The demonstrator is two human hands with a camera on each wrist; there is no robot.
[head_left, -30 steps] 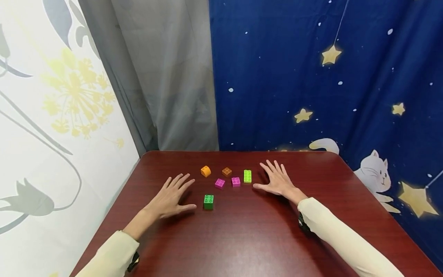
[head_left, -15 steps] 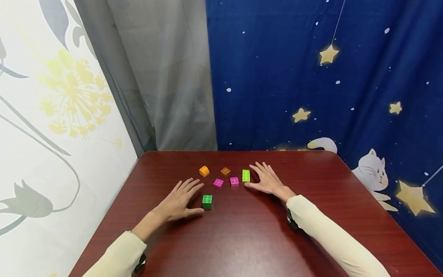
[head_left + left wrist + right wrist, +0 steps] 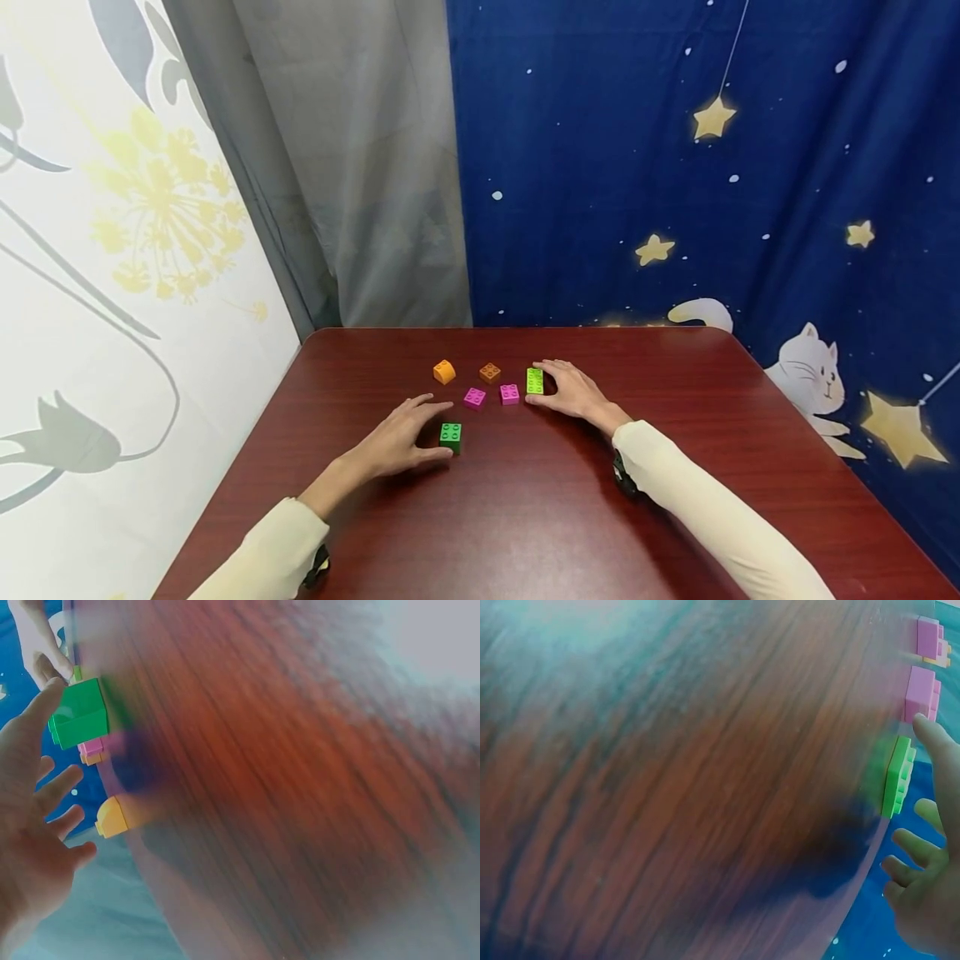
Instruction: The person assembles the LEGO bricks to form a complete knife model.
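Observation:
In the head view my left hand point(image 3: 396, 439) reaches round the left side of a dark green building brick point(image 3: 451, 438), thumb at its near side and fingers beyond it. The left wrist view has the green brick point(image 3: 81, 716) by the thumb, the other fingers spread and not closed on it. My right hand point(image 3: 573, 393) is at the right side of a lime-green long brick point(image 3: 535, 381), its thumb near one end and fingertips by the other. In the right wrist view the lime brick point(image 3: 898, 776) shows a gap to the loosely bent fingers. Both bricks stand on the table.
Between the hands lie two magenta bricks, one on the left point(image 3: 475, 398) and one on the right point(image 3: 510, 394). Behind them are a brown-orange brick point(image 3: 490, 372) and an orange rounded brick point(image 3: 444, 372). The dark red table point(image 3: 525, 517) ends at curtains point(image 3: 570, 208).
My left hand has moved right to the green brick, and my right hand has moved left to the lime brick. The fingers of both hands have drawn in from a wide spread.

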